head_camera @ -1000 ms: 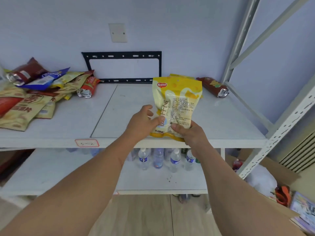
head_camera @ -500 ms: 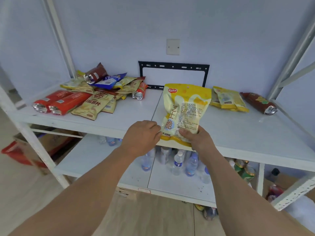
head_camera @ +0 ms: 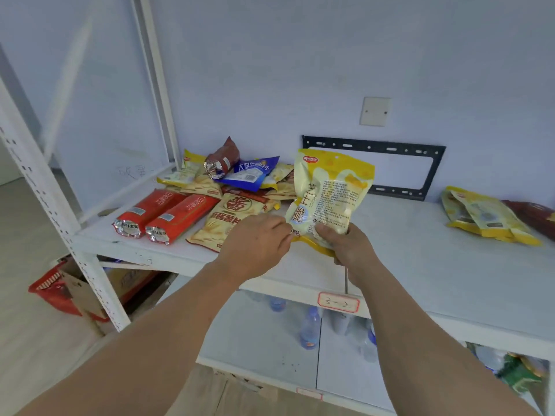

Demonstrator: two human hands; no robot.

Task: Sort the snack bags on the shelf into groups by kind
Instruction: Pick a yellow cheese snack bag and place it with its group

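The yellow bag [head_camera: 329, 193] stands upright above the shelf [head_camera: 420, 265]'s front edge, long axis vertical, its bottom pinched by the right hand [head_camera: 345, 246]; the left hand [head_camera: 255, 246] pinches its lower corner. Matching yellow bags [head_camera: 486, 216] lie toward the shelf's right end, nearer the right hand.

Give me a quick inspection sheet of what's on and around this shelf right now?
Surface: white shelf board, bare in the middle.
Job's things: yellow snack bag held upright over the front edge; mixed pile of bags at back left; two red packs side by side in front of the pile; matching yellow bags stacked on the right, a dark red pack beside them.
Clutter: water bottles on the lower shelf.
Hands: right hand grips the bag's bottom edge; left hand pinches its lower left corner.
Cables: nothing seen.
Surroundings: black wall bracket, blank wall plate, red basket on the floor.
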